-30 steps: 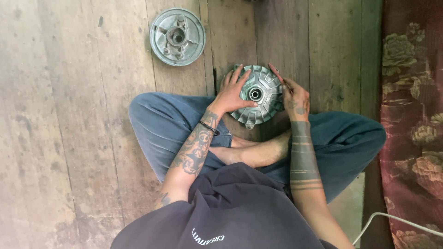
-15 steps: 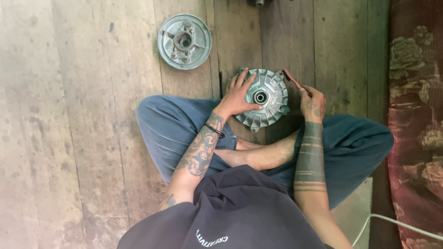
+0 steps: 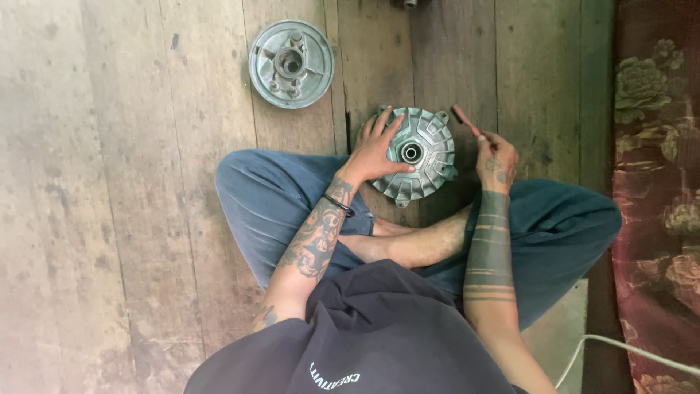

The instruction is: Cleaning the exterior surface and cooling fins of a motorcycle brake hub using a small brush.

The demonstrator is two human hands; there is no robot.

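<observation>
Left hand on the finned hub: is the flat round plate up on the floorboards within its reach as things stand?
Probably yes. The left hand rests on the finned hub; the round plate lies apart on bare floorboards ahead and to its left, nothing between. It would have to let go of the hub.

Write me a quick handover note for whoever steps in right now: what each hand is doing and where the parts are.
Left hand: spread flat on the finned metal hub, steadying it on the floor in front of the crossed legs.
Right hand: off the hub, with a grip on a thin reddish stick beside it.
Round metal plate: lying apart on the wooden floor, untouched.
Progress on the hub cannot be judged.
</observation>
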